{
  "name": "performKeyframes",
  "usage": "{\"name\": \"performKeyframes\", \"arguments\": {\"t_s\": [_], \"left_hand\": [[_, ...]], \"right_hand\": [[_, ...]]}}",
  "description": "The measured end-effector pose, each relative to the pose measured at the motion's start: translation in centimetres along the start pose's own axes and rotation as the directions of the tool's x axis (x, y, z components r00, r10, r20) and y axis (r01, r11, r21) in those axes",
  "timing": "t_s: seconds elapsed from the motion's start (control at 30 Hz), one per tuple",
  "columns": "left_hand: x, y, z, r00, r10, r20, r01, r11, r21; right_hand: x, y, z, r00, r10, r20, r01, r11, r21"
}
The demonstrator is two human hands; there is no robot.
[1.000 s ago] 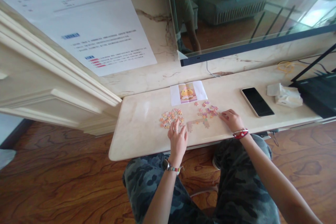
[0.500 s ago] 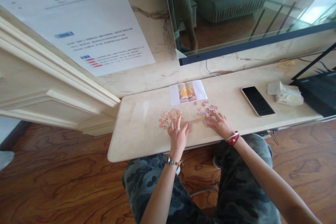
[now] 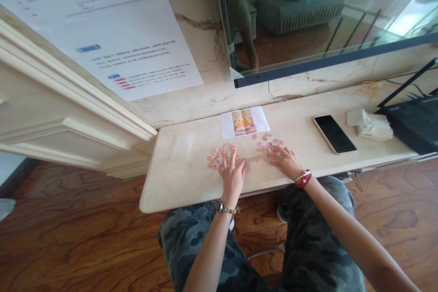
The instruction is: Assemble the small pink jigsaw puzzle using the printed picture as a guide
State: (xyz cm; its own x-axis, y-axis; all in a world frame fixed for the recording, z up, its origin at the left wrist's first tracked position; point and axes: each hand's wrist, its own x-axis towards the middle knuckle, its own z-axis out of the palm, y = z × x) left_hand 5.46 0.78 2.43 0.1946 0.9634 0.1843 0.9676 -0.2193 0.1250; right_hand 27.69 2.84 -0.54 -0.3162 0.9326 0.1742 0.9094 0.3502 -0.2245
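My left hand (image 3: 232, 176) lies on the near side of a pile of small jigsaw puzzle pieces (image 3: 216, 157), its fingers spread and the fingertips over the pieces. To the right, my right hand (image 3: 285, 161) rests at a second, looser group of pinkish and purple puzzle pieces (image 3: 270, 146), fingers stretched out, part of the group hidden under them. A few pieces lie on the tabletop between the hands. Behind both groups is a creased white sheet with a printed picture (image 3: 243, 123) of yellow figures on pink.
On the right of the narrow marble-like shelf (image 3: 178, 164) are a phone (image 3: 334, 134), a pack of tissues (image 3: 372, 125) and a black router (image 3: 414, 123). A large screen (image 3: 290, 66) hangs above the shelf, and a printed page (image 3: 147, 59) is on the wall at left.
The view has shifted very slightly. Both hands stay almost where they were, over the same groups of pieces.
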Motion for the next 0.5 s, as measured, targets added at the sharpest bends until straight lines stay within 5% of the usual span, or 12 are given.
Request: {"name": "performKeyframes", "arguments": {"t_s": [0.27, 0.5], "left_hand": [[0.0, 0.4, -0.5, 0.999, -0.012, -0.042, 0.011, 1.000, -0.009], [-0.1, 0.7, -1.0, 0.996, -0.012, -0.085, 0.011, 1.000, -0.014]], "right_hand": [[1.0, 3.0, -0.2, 0.990, 0.067, -0.125, -0.053, 0.992, 0.115], [2.8, 5.5, -1.0, 0.992, 0.080, -0.093, -0.066, 0.987, 0.147]]}}
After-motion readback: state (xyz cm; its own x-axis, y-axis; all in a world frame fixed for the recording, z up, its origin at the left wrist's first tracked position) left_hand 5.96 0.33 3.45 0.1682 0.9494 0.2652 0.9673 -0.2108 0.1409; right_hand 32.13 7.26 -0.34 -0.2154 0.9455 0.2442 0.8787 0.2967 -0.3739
